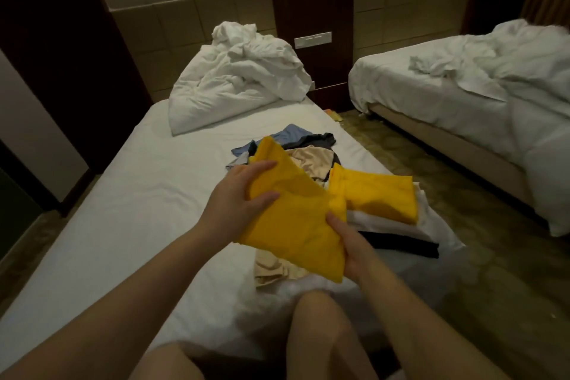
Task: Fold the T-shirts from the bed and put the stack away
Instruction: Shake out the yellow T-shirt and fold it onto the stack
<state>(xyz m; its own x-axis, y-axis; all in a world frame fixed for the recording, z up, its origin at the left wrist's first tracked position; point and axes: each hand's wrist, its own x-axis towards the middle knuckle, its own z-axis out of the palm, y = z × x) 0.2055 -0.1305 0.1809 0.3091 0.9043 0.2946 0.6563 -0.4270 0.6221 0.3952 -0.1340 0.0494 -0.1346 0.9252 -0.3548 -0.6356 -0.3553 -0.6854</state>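
head view: one camera only
yellow T-shirt (293,219): held up off the bed (138,194), partly folded, spanning both hands; one flap reaches right, over the folded stack
left hand (237,197): at the shirt's left edge, two digits laid across the top of the cloth, grasping it; the other fingers are hidden behind the fabric
right hand (351,247): at the shirt's near right edge, thumb pressed on top, fingers tucked out of sight underneath, pinching the cloth
folded stack: on the bed's right edge under the yellow flap; white piece (385,222) above a black piece (401,245), exact count hard to make out
unfolded pile: just beyond the hands; blue shirt (290,136), dark grey shirt (317,140), beige shirt (311,163) overlapping, mostly covered by the yellow one
beige garment (271,268): on the sheet below the held shirt, only its near edge shows
crumpled duvet (240,77): heaped at the head of the bed
second bed (462,86): right side, cut off by the frame
lighting: dim, fabric details soft
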